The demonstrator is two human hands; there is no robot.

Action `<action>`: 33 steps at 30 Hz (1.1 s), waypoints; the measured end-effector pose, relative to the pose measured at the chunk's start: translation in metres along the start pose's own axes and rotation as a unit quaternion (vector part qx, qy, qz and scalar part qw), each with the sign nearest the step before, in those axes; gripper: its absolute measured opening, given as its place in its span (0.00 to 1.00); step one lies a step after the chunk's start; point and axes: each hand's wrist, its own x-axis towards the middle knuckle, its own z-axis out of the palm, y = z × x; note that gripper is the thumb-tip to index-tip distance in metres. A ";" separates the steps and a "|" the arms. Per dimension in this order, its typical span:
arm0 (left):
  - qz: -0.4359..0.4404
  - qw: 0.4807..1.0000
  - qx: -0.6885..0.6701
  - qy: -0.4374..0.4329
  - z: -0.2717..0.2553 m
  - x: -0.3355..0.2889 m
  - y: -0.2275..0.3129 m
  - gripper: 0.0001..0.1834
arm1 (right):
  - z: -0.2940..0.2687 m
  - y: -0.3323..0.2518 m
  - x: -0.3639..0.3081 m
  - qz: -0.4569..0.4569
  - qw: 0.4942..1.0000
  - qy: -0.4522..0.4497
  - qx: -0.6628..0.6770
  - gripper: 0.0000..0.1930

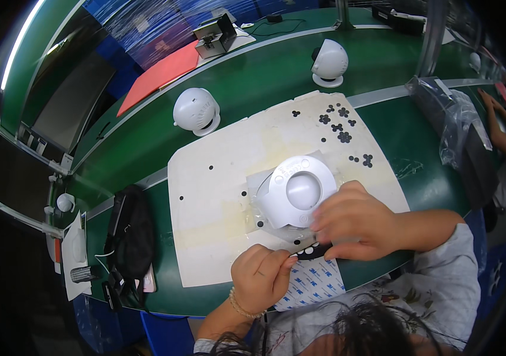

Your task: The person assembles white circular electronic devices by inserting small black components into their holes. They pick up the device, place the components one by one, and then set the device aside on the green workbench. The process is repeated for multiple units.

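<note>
My left hand (260, 276) is closed, pinching the left end of a short black strip (312, 253) with round white spots along it. Over the strip's right end hovers my right hand (359, 224), its fingers bent and smeared by motion. I cannot tell whether it touches the strip. Just beyond, a white round plastic housing (276, 204) with a wide ring and a domed centre lies on a clear plastic sheet. Under my hands is a sheet of backing paper (315, 286) with blue print.
Small black round pads (344, 137) lie scattered and clustered on the cream board (211, 237). Two white rounded devices on stands, one left (196, 111) and one right (330, 62), are behind it. A black bag (133, 234) lies left; a plastic-wrapped dark box (460, 136) stands right, near another person's hand (496, 113).
</note>
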 end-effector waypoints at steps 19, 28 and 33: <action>-0.079 0.995 -0.047 -0.046 -0.008 0.006 0.008 0.08 | 0.014 0.000 -0.002 -0.042 0.998 0.005 0.051 0.24; -0.037 0.998 -0.050 -0.026 -0.005 -0.001 0.005 0.08 | 0.022 -0.003 0.001 -0.047 0.994 0.086 0.056 0.26; -0.040 0.997 -0.057 -0.029 -0.003 0.001 0.004 0.08 | 0.010 -0.002 0.004 -0.124 0.990 -0.058 0.028 0.24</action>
